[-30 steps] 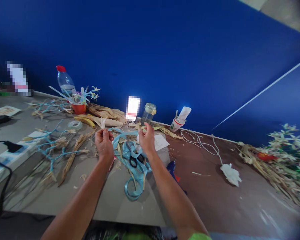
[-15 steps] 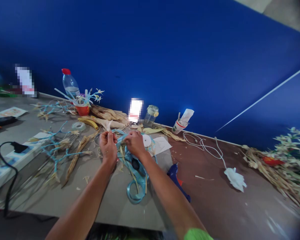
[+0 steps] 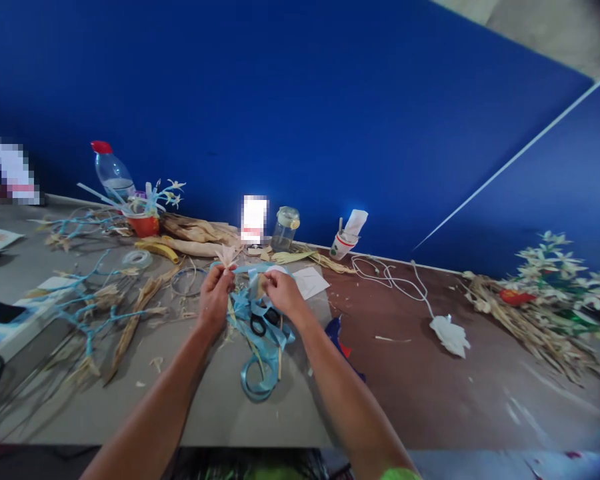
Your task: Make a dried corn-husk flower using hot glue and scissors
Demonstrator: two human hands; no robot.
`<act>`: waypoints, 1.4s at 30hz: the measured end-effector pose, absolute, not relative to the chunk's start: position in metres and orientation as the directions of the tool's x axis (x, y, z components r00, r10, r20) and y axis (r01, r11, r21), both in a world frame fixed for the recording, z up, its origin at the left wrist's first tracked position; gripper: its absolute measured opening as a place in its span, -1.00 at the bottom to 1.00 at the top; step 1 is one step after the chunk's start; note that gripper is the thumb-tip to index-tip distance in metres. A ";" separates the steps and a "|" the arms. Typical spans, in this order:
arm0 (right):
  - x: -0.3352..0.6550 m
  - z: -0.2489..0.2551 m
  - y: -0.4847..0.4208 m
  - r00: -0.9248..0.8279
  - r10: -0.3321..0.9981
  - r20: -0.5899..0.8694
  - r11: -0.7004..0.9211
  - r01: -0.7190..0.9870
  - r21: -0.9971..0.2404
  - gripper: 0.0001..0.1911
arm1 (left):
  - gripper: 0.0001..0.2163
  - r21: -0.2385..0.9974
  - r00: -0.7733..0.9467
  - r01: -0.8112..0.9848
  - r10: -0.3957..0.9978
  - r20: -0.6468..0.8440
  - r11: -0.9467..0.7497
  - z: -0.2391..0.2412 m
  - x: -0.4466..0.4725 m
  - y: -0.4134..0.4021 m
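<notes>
Pinched in my left hand [image 3: 215,297] is a pale flower [image 3: 227,255] that looks made of dried husk, its petals spread above my fingertips. My right hand [image 3: 283,290] has closed fingers on a light blue ribbon [image 3: 247,268], which runs across to the flower's base at my left fingers. Below both hands lies a loose heap of the same ribbon [image 3: 257,395], partly coiled. Black scissors handles [image 3: 259,325] show among its folds. The blades are hidden.
Blue-wrapped branches [image 3: 91,321], dried husks [image 3: 135,323] and a white power strip [image 3: 35,313] lie to the left. Behind stand a red cup [image 3: 144,225], a plastic bottle [image 3: 114,175] and a jar [image 3: 285,230]. At right are a blue tool [image 3: 337,337], a white cable [image 3: 420,283] and white flowers [image 3: 550,273].
The view has turned rightward, so the table things sit farther left. Ribbon now shows stretched between my hands, and the flower's petals look more fanned out. Both hands keep their hold.
</notes>
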State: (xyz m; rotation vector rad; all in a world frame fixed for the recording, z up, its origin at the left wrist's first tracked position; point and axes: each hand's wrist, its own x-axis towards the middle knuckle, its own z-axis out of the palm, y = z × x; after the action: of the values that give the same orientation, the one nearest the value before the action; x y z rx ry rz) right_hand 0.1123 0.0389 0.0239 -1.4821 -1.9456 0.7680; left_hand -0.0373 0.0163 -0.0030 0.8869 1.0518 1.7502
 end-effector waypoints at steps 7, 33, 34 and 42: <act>0.109 0.048 0.032 -0.267 0.956 0.122 0.287 0.759 -0.584 -0.72 | -0.69 0.974 -0.170 -0.160 0.976 0.133 -0.161 0.002 -0.029 0.010; 0.126 0.046 0.027 -0.286 0.946 0.154 0.296 0.563 -0.772 -0.72 | -0.77 0.839 -0.360 0.543 0.915 0.183 0.046 0.006 -0.048 0.017; 0.126 0.045 0.026 -0.289 0.946 0.150 0.294 0.562 -0.773 -0.72 | -0.78 0.817 -0.334 0.574 0.928 0.167 0.059 0.004 -0.049 0.018; 0.126 0.038 0.023 -0.262 0.958 0.119 0.248 0.543 -0.802 -0.74 | -0.82 0.916 -0.459 0.398 0.857 0.236 -0.040 0.001 -0.058 0.023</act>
State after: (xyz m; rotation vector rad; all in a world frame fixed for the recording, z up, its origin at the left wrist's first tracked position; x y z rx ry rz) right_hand 0.1257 0.0230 0.0385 -1.3647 -1.9061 0.8619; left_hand -0.0583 0.0227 0.0008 1.3208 1.8334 1.5061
